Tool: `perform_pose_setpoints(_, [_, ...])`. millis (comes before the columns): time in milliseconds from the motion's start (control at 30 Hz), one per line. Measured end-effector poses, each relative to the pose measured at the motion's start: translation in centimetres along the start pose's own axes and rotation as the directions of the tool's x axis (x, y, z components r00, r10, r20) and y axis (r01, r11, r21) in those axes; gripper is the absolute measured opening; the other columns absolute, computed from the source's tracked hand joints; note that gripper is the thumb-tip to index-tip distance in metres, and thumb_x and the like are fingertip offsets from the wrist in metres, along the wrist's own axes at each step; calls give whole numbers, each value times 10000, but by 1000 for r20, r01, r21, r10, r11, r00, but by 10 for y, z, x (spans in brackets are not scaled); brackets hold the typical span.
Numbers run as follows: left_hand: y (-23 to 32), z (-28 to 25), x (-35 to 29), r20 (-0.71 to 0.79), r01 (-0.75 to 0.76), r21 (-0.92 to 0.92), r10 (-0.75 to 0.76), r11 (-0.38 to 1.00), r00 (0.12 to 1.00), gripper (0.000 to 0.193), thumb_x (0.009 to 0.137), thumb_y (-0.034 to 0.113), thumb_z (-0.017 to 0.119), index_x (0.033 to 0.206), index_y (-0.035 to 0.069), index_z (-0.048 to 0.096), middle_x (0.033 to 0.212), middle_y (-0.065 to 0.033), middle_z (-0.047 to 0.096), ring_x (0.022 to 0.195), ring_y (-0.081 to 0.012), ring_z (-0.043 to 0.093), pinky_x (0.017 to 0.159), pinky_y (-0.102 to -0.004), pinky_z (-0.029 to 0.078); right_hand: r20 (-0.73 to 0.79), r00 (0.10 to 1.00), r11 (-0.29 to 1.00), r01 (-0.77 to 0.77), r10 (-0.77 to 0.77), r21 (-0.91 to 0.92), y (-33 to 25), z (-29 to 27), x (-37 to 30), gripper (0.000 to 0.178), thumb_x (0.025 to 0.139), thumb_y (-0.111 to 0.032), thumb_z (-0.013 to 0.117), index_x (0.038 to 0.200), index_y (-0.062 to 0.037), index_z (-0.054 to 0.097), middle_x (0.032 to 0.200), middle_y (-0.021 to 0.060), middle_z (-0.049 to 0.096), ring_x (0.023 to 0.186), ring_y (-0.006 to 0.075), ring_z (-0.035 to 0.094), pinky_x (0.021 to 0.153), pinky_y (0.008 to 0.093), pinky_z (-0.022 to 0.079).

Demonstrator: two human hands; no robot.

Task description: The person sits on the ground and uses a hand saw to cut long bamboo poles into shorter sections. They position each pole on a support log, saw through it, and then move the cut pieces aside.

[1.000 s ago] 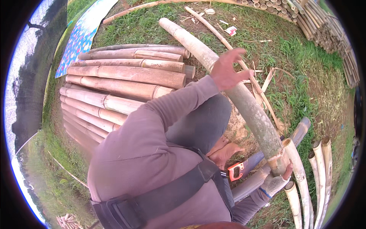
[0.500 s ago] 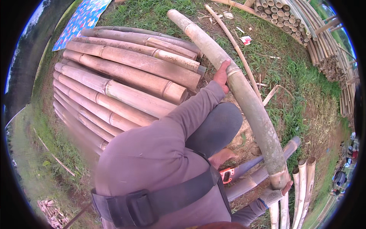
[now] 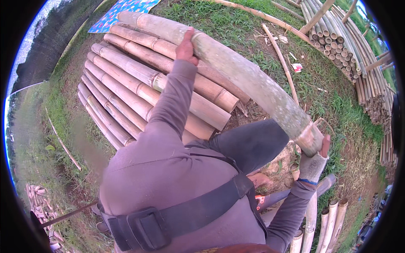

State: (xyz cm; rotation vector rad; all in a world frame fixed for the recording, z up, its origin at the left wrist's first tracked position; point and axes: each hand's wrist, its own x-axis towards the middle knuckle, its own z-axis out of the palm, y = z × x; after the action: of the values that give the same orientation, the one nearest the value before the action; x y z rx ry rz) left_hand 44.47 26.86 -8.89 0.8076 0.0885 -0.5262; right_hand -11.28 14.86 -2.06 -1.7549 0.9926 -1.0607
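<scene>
one thick bamboo pole (image 3: 249,77) ran between the left hand (image 3: 187,48) and the right hand (image 3: 315,161), its far end jutting past the left one. the left hand gripped it from the near side; the right hand, in a pale greyish covering with bare fingers showing, clasped the other end. below the right hand were slimmer pale poles (image 3: 329,223), and to its lower left showed an orange handle (image 3: 260,200). under and left of the left hand lay a row of bamboo poles (image 3: 143,74). across the thick pole, between the hands, a thin strip (image 3: 282,61) lay near a red-and-white scrap (image 3: 297,67). farthest out were a blue patterned sheet (image 3: 122,14), up-left of the left hand, and a bamboo stack (image 3: 337,46), well above the right.
</scene>
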Motion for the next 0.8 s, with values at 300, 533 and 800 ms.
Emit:
perform_pose_setpoints(300, [105, -172, 90, -8, 64, 994, 522, -89, 853, 975, 864, 746, 732, 1631, 183, 521, 1795, -237, 223, 1651, -482, 187, 1317, -657, 221, 213, 929, 798, 370, -304, -475, -44, 95, -19, 531, 1122, -384, 646, 1457, 25, 598, 1366, 229, 675, 1316, 376, 637, 1139, 488, 467])
perform_pose_setpoints(533, [57, -111, 20, 43, 134, 911, 413, -390, 910, 852, 891, 797, 641, 1592, 318, 580, 1812, -120, 286, 1682, -441, 160, 1312, -738, 128, -207, 960, 772, -277, 191, -572, 88, -70, -126, 470, 1118, -382, 668, 1307, 49, 681, 1126, 165, 728, 987, 262, 676, 886, 417, 539])
perform_pose_setpoints(800, [53, -50, -10, 178, -141, 649, -32, -747, 984, 815, 933, 766, 636, 1461, 146, 678, 1494, -162, 693, 1438, -372, 604, 1274, -616, 306, -636, 602, 519, -781, 482, -347, 212, -131, -400, 360, 1091, -317, 696, 1082, 39, 744, 895, 154, 752, 816, 237, 681, 768, 434, 543])
